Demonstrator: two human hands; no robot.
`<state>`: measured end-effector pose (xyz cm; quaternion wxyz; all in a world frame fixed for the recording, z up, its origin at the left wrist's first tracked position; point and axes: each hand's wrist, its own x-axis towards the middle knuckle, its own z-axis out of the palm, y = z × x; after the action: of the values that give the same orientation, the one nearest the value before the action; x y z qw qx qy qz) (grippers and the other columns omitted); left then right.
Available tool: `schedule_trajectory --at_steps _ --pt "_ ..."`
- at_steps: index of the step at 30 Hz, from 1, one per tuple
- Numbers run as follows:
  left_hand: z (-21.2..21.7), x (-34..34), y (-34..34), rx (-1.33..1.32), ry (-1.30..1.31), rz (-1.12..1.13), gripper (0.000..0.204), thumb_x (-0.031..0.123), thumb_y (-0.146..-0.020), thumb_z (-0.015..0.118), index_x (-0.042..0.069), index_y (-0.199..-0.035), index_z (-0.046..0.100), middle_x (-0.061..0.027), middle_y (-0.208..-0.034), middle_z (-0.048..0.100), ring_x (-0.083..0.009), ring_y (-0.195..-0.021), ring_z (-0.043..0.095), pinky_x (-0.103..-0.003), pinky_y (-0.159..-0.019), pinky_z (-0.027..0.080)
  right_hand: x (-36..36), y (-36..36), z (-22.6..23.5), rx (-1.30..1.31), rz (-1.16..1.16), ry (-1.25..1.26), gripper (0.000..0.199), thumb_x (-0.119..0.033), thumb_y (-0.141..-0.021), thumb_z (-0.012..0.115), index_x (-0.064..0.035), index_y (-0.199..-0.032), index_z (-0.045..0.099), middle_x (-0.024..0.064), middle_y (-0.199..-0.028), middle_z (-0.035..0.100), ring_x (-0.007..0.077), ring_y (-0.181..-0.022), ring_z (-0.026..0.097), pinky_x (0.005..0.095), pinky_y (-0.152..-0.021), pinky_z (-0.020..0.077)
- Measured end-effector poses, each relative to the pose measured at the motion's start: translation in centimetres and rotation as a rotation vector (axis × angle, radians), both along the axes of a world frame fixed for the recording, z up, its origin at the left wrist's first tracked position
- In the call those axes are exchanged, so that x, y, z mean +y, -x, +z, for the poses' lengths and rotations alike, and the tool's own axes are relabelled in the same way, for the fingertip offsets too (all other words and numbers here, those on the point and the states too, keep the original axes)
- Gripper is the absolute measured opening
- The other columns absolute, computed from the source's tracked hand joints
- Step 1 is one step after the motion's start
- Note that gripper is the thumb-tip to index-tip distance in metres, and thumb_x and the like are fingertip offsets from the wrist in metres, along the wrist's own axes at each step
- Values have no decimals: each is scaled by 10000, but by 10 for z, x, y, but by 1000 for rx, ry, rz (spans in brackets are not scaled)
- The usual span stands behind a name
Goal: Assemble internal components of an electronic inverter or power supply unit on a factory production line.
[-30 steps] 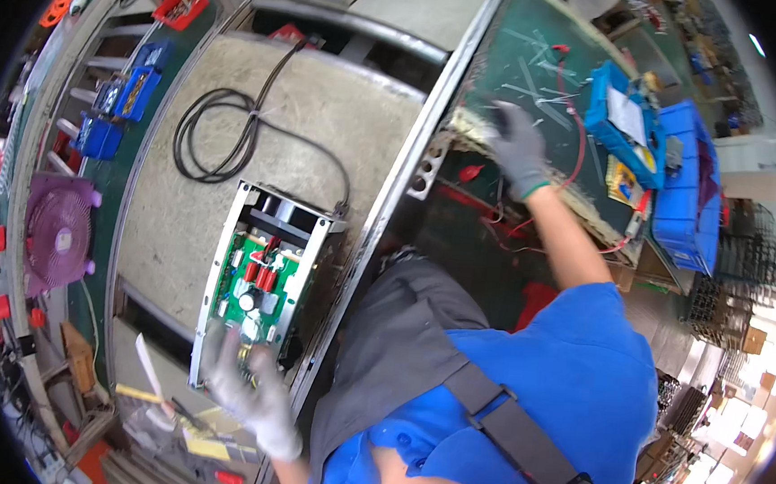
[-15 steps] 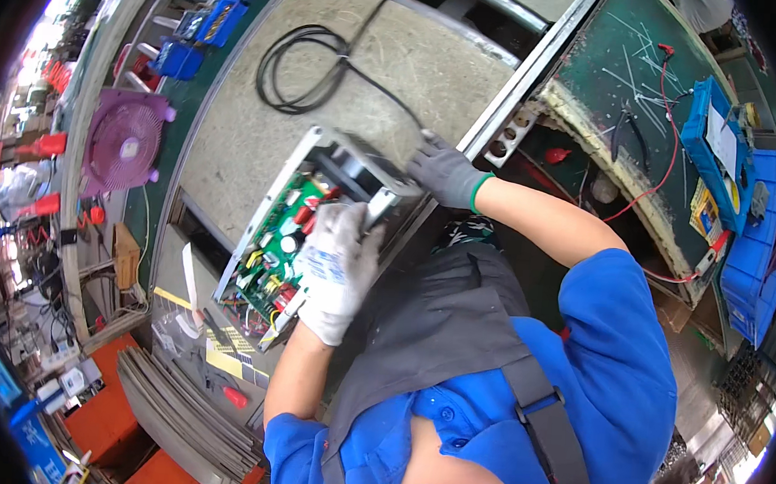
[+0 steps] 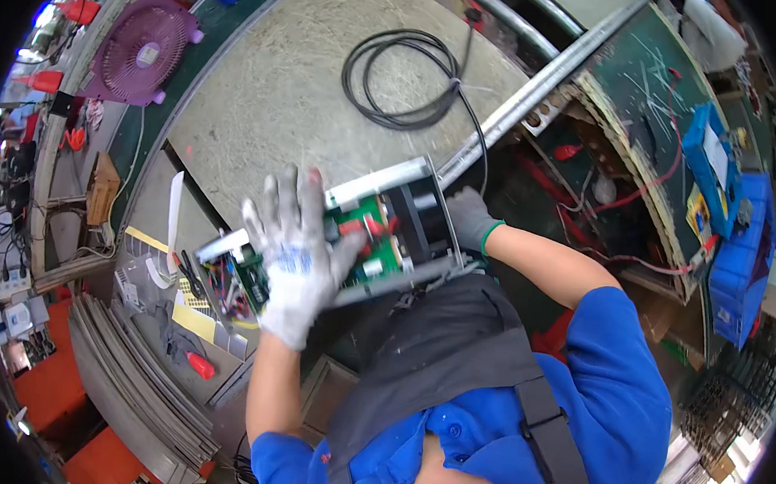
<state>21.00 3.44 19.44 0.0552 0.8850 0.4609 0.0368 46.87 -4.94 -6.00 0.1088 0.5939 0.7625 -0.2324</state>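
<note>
A metal chassis (image 3: 379, 183) with green circuit boards (image 3: 383, 246) and a black block at its right end lies at the worktop's near edge, against my apron. My left hand (image 3: 293, 253), in a white and grey glove, lies across the boards with its fingers spread. At the chassis's right end plate is my right hand (image 3: 472, 219), in a dark grey glove. Its fingers look curled and are partly hidden, so what they hold does not show. A coiled black cord (image 3: 396, 121) rests on the worktop, and one length runs down to my right hand.
Scissors (image 3: 192, 278), yellow label sheets (image 3: 193, 323) and a red-handled tool (image 3: 201, 366) lie left of the chassis. A purple fan (image 3: 145, 50) stands at the far left. On the right are a green side table (image 3: 616, 65) and blue bins (image 3: 742, 258).
The chassis has turned clockwise and now lies more crosswise. My left hand has spread its fingers over the boards. My right hand has moved nearer to me, beside the end plate.
</note>
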Motion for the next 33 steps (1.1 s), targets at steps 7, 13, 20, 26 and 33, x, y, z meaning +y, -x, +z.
schedule_trajectory --at_steps 7,13,20,26,33 --pt "-24 10 40 -54 37 11 993 531 -753 779 94 -1560 399 -218 -1555 415 -429 -1451 340 -609 -1205 139 26 23 -6 706 187 439 456 -414 -796 741 -45 -1061 773 169 -1099 735 297 -1084 686 452 -997 436" --pt "-21 14 34 -59 70 11 1012 546 -692 817 112 -1526 442 -217 -1548 424 -427 -1396 392 -607 -1173 186 12 35 -16 764 88 -47 404 -369 -807 715 -88 -1096 743 151 -1072 721 249 -1052 677 444 -942 450" --pt "-24 5 33 -80 4 -29 1053 613 -721 773 78 -1551 408 -236 -1546 426 -418 -1371 405 -601 -1172 192 13 26 4 396 -45 334 540 -433 -739 767 -128 -1185 741 145 -1152 725 262 -1076 692 452 -1010 436" --pt "-27 -8 34 1 -130 -143 976 752 -905 517 73 -1577 320 -297 -1506 437 -444 -1336 446 -626 -1143 222 57 23 40 719 4 994 195 -167 -796 776 -88 -971 743 40 -790 653 178 -684 627 332 -626 474" --pt "-28 -6 37 8 -44 -74 960 741 -914 523 101 -1593 297 -269 -1514 428 -423 -1356 439 -617 -1156 198 4 37 36 122 146 78 184 -217 -786 767 -89 -916 750 43 -717 658 209 -655 641 367 -595 477"
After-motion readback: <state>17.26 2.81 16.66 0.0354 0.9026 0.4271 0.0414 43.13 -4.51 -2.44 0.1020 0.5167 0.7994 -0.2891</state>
